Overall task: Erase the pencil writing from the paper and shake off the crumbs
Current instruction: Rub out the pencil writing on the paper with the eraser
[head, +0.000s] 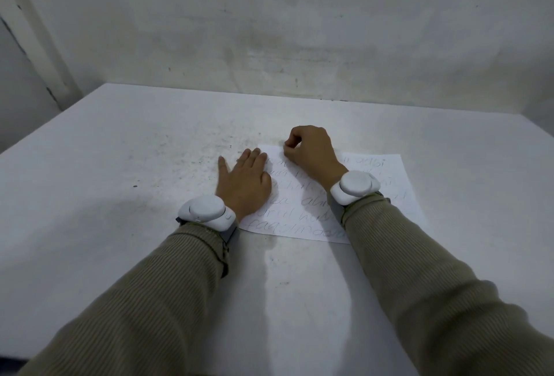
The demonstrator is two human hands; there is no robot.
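Observation:
A white sheet of paper with several lines of pencil writing lies on the white table, right of centre. My left hand rests flat on the sheet's left edge, fingers straight and spread, partly on the table. My right hand is at the sheet's top left part. Its fingers are curled and its fingertips pinch a small eraser against the paper; the eraser is almost wholly hidden by the fingers. My right forearm covers part of the writing.
Dark eraser crumbs and smudges are scattered over the table left of and behind the paper. A stained wall stands right behind the table's far edge. Both wrists carry white bands.

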